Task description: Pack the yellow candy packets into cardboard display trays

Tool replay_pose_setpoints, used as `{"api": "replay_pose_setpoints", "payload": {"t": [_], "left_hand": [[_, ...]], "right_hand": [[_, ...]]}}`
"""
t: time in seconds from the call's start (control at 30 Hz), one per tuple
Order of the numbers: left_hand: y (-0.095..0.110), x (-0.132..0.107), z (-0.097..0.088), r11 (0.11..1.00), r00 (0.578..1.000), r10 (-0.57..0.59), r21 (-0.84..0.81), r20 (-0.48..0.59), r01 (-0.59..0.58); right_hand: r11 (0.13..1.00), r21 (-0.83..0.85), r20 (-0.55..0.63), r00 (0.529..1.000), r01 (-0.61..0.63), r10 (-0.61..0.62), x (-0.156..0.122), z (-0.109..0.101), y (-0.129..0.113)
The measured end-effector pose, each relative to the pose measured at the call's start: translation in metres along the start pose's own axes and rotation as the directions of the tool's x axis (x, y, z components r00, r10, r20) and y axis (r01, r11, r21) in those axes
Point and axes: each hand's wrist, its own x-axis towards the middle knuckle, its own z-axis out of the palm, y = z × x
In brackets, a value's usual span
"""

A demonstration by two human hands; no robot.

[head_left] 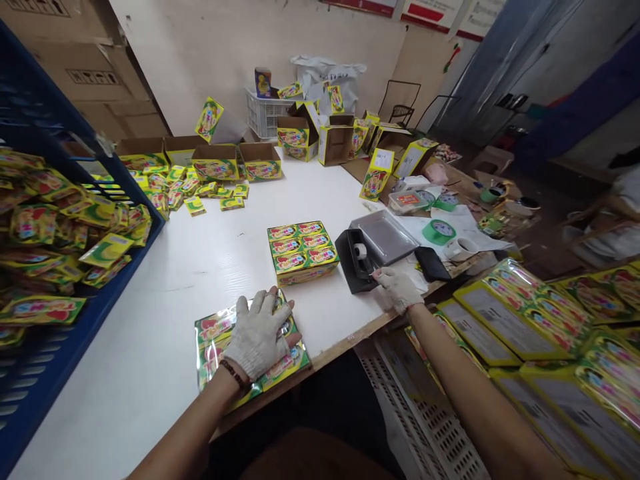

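My left hand (pixel 259 333), in a white knit glove with bare fingertips, lies flat with fingers spread on a shiny green and yellow printed box (pixel 215 347) at the table's front edge. My right hand (pixel 399 288), gloved the same way, has its fingers pinched at the near end of a black tape dispenser (pixel 353 267). A small white-cored roll of tape (pixel 360 251) sits in the dispenser; the strip at my fingertips is too fine to see clearly. Just beyond my left hand, a second printed box (pixel 303 250) with small fruit-pattern packs on top rests beside the dispenser.
Left stands a blue crate (pixel 100 200) full of small packs. Several open cartons (pixel 215 163) and loose packs line the back of the white table (pixel 170 267). A grey tray (pixel 385 235) and green tape rolls (pixel 439 231) lie right. Wrapped boxes (pixel 520 320) are stacked at lower right.
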Motion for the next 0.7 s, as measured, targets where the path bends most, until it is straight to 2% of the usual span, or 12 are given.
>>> {"api": "replay_pose_setpoints", "payload": {"t": [0.1,0.2,0.33,0.47,0.53,0.6,0.67,0.7], "left_hand": [[0.000,0.000,0.001,1.000,1.000,-0.003,0.005,-0.009,0.003],[0.000,0.000,0.003,1.000,1.000,-0.003,0.009,-0.021,0.003],[-0.001,0.001,0.002,1.000,1.000,0.014,0.006,-0.017,-0.014],[0.000,0.001,0.000,1.000,1.000,0.004,0.013,-0.010,-0.004],[0.001,0.001,-0.001,1.000,1.000,0.001,0.006,0.002,-0.001],[0.001,0.000,-0.001,1.000,1.000,-0.003,-0.001,0.014,0.003],[0.002,-0.001,-0.002,1.000,1.000,-0.009,-0.007,0.019,0.009],[0.002,-0.001,-0.001,1.000,1.000,-0.011,-0.010,0.019,0.011]], "right_hand": [[1.000,0.000,-0.107,0.994,-0.016,0.016,-0.011,-0.001,-0.004],[0.999,-0.001,-0.164,0.985,-0.045,0.044,-0.030,-0.005,-0.004],[0.992,0.002,-0.146,0.981,-0.126,0.125,-0.049,0.002,0.005],[0.984,-0.002,-0.092,0.980,-0.177,0.176,-0.053,0.010,0.016],[0.986,0.004,-0.017,0.986,-0.168,0.168,-0.056,0.009,0.016],[0.992,0.036,0.122,0.986,-0.119,0.114,-0.060,0.007,0.005],[0.993,0.099,0.297,0.954,-0.059,0.027,-0.064,0.010,-0.016],[0.989,0.145,0.399,0.916,-0.026,-0.035,-0.065,0.014,-0.030]]}}
